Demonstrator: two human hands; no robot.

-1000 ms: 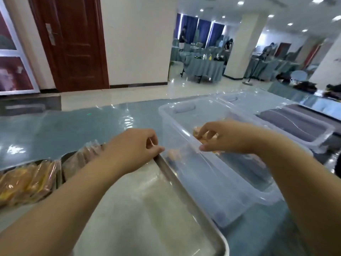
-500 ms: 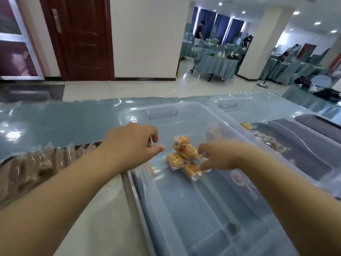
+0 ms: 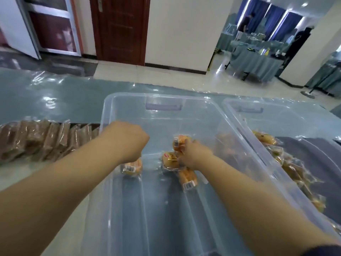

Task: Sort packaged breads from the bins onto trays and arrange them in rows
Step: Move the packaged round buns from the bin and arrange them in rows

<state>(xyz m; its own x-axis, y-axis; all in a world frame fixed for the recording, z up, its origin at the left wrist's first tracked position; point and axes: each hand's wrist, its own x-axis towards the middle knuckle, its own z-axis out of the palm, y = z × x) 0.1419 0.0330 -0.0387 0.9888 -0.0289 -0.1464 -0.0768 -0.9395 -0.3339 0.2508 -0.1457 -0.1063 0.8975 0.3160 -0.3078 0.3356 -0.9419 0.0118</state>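
A clear plastic bin [image 3: 129,100] stands in front of me with a few packaged yellow breads on its floor. My left hand [image 3: 125,141] reaches down inside it and grips one packaged bread [image 3: 132,168], fingers hidden under the knuckles. My right hand [image 3: 193,154] is lower in the bin among a small heap, its fingers closed on a packaged bread [image 3: 179,143]; another bread [image 3: 188,179] lies just below my wrist. At the left a metal tray [image 3: 11,174] holds a row of brown packaged breads [image 3: 42,139].
A second clear bin [image 3: 276,115] stands to the right with more yellow packaged breads [image 3: 287,163] along its left side. The table [image 3: 46,97] has a shiny blue-green cover. Beyond it are a tiled floor, a dark red door and distant draped tables.
The view swung right and down over the bin. Both hands dropped from above the rim into the bin; the left closed on one bread, the right went into the heap.
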